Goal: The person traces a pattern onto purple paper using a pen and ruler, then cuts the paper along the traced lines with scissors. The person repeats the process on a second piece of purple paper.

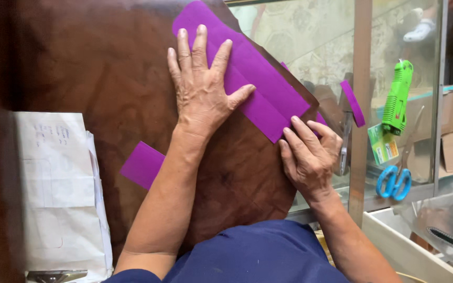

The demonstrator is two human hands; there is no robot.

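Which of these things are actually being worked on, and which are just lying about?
In use:
- left hand, pressed flat on the long purple strip
- right hand, at the strip's near end
- brown sheet underneath

Lying about:
- small purple piece
- green glue gun
- blue-handled scissors
- white papers

Brown leather (106, 78) lies open leftward; right, a metal post (362, 105) and glue gun (398, 97) crowd in.

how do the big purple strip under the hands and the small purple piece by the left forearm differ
The long purple strip runs diagonally, pinned by the left hand and touched by the right hand. The small purple piece is shorter, squarish and untouched. Both are the same purple and lie flat on the brown sheet.
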